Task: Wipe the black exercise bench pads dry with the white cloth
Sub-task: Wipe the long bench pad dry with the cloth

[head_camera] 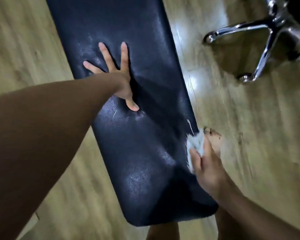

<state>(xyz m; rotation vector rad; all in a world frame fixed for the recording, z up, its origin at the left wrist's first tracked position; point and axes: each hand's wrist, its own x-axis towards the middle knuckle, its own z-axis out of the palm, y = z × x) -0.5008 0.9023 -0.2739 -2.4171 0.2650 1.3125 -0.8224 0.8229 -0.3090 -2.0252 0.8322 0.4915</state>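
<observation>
The long black bench pad [137,153] runs from the top of the head view down to the near edge, shiny with damp patches. My left hand [116,75] lies flat on its middle, fingers spread and straight, pressing the padding in. My right hand [204,163] is at the pad's right side edge and holds the crumpled white cloth [196,142] against that edge; the fingers curl round the cloth and hide part of it.
A chrome five-star chair base [267,40] with castors stands on the wooden floor [249,135] at the upper right. A bare foot [215,137] rests on the floor just right of the cloth. My legs show below the pad's near end.
</observation>
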